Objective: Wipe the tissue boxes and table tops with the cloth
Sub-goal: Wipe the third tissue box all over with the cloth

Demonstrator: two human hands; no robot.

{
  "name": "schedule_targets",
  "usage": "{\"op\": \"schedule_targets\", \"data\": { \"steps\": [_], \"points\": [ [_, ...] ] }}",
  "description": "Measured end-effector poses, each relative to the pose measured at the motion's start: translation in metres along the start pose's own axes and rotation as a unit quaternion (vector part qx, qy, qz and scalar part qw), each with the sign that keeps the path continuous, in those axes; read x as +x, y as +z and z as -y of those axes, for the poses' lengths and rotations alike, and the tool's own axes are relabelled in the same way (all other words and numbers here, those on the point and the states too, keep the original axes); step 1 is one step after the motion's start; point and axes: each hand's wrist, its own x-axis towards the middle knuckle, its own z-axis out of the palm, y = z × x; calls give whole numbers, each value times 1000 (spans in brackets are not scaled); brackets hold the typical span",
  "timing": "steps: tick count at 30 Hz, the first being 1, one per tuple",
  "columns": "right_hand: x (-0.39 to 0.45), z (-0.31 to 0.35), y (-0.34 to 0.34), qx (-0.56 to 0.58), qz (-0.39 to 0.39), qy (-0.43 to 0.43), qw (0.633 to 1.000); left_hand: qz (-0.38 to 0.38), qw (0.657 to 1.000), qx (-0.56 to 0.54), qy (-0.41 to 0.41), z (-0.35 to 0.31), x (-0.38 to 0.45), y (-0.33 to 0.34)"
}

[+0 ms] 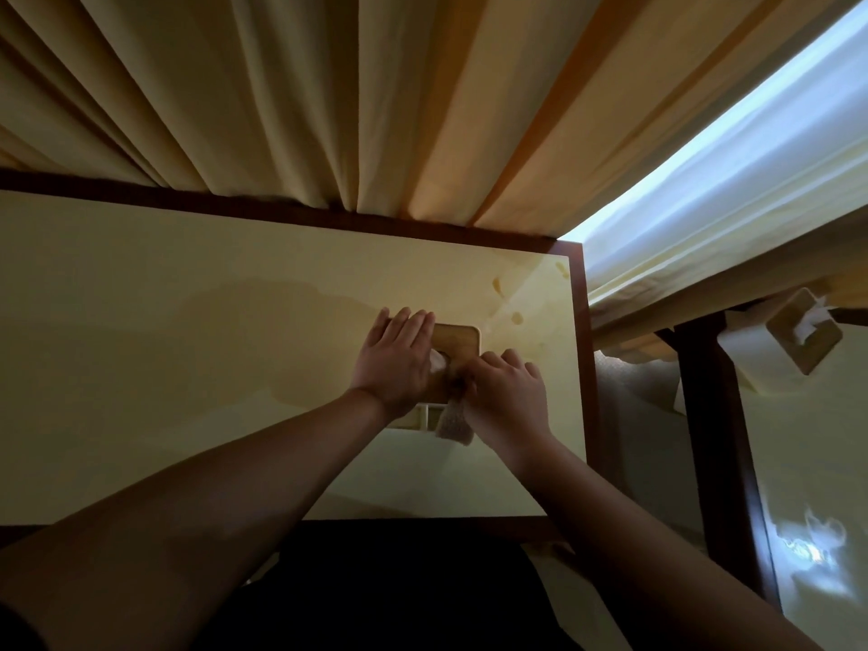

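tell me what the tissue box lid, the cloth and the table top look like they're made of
Tissue box lid: likely wood or bamboo, matte tan with rounded corners; grain is too dim to confirm.
Cloth: a coarse woven or knitted fabric, pale and textured, hanging limp under the right hand.
Table top: smooth cream surface, probably laminate or painted board, faintly glossy with reflections, framed by a dark wood-look edge.

Both hands cover most of the tissue box [458, 340]; the cloth [453, 418] shows only partly
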Motion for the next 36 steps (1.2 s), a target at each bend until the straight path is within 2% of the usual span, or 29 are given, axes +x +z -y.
{"op": "schedule_targets", "data": {
  "steps": [7, 13, 21, 30, 36],
  "points": [
    [-22, -6, 4, 21, -3, -28, 999, -33, 999, -20, 8, 3, -1, 5],
    [24, 6, -8, -4, 5, 10, 1000, -14, 1000, -25, 9, 3, 0, 0],
    [59, 4, -10, -6, 24, 31, 999, -61, 998, -28, 13, 3, 0, 2],
    [7, -3, -8, -38, 30, -38, 998, -36, 999, -13, -5, 1, 0, 2],
    [-24, -13, 13, -34, -15, -78, 996, -49, 999, -12, -2, 3, 0, 6]
  ]
}}
